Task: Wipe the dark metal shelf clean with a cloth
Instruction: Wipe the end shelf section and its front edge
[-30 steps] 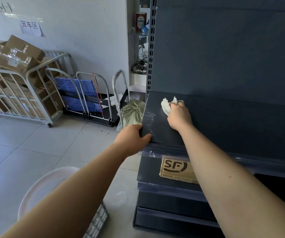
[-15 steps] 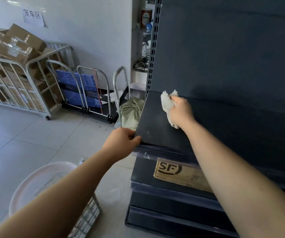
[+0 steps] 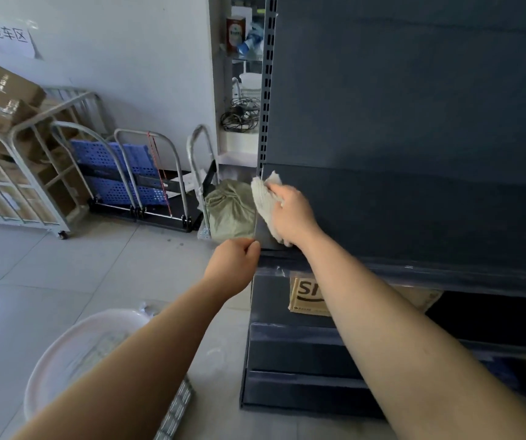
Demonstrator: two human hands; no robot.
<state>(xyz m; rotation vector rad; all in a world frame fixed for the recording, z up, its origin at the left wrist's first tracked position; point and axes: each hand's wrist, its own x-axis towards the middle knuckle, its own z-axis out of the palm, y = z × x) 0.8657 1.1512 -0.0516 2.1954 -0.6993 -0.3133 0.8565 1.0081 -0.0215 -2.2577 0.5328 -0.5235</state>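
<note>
The dark metal shelf (image 3: pixel 413 223) juts from a dark back panel on the right. A crumpled white cloth (image 3: pixel 263 198) lies along the shelf's left edge, and my right hand (image 3: pixel 291 214) holds it down against the shelf top. My left hand (image 3: pixel 234 266) grips the shelf's front left corner with curled fingers. Part of the cloth is hidden under my right hand.
Lower shelves hold an SF cardboard box (image 3: pixel 307 295). A white basin (image 3: pixel 74 354) sits on the tiled floor by my left arm. A green sack (image 3: pixel 230 211), folded hand trolleys (image 3: pixel 147 185) and a cage cart with boxes (image 3: pixel 4 160) stand along the wall.
My right hand has dragged the cloth left and toward the front along the shelf's left edge. The left hand keeps its grip on the corner; the view has shifted.
</note>
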